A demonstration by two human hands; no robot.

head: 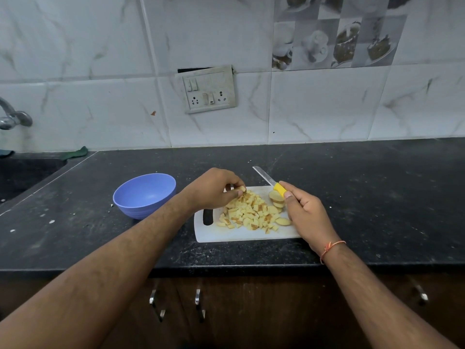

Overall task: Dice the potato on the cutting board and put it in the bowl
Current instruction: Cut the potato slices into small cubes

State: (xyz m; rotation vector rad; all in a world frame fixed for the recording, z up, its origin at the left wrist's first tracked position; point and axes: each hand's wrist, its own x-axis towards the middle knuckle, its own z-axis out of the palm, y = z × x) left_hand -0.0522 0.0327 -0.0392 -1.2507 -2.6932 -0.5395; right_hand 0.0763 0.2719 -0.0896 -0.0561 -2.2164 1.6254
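The left hand (214, 188) pinches a small pale-yellow cube of potato (242, 188) between thumb and curled fingertips, holding it at the far left edge of the heap of diced potato pieces (247, 214). That heap spreads below and to the right of the pinch, over the middle of the white plastic cutting board (241, 235), whose slotted handle hole lies just under the left wrist. To the right of the heap, a few uncut round potato slices (275, 197) lean together, and one more oval slice (283, 221) lies flat nearer the person.

The right hand (305, 212) is wrapped round the yellow handle of a small kitchen knife (270, 181), fingers curled closed on it, thumb along the handle. The steel blade points up and away to the left, lifted off the board and touching no potato. The hand rests beside the round slices, at the board's right edge; an orange thread (332, 246) circles its wrist.

Left of the pinching hand, just off the board, a lavender-blue plastic bowl (128, 197) stands on the black speckled stone countertop (364, 197).
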